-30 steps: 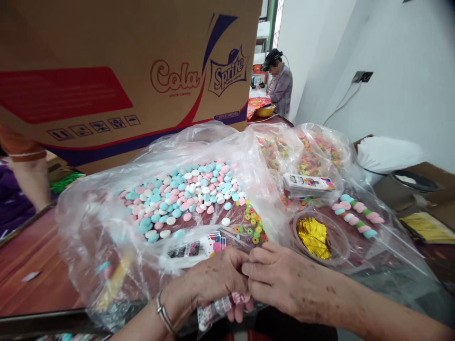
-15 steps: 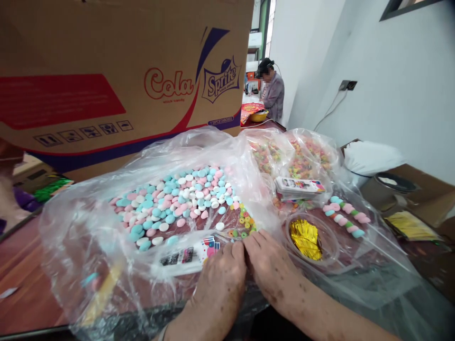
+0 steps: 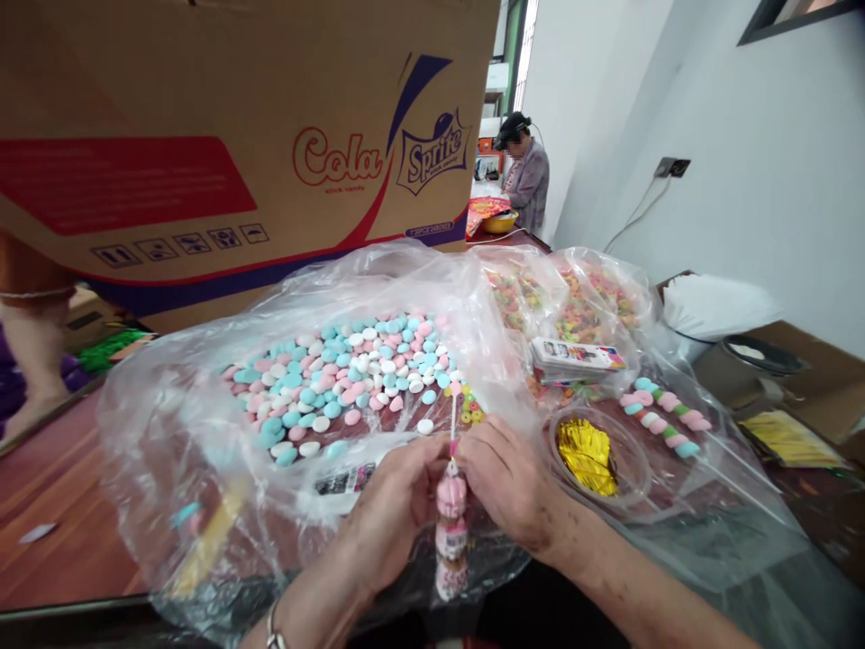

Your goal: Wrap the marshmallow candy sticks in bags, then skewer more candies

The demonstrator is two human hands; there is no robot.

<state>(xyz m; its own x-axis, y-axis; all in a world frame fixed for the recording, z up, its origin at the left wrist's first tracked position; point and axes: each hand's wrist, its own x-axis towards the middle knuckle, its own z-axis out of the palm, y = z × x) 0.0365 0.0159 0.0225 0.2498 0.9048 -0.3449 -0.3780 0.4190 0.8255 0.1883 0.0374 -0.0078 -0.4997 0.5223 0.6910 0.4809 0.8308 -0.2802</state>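
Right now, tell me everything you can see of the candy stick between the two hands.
The candy stick stands nearly upright, low in mid view. A thin white stick pokes from its top; below, three soft-looking pink pieces are stacked one under another, the lowest blurred. The left hand and the right hand pinch it from either side near the top piece. Behind it lies a clear bag of pastel candies.

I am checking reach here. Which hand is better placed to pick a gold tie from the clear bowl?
Probably the right hand: it is next to the clear bowl of gold ties. The left hand is beyond the candy stick that both hold.
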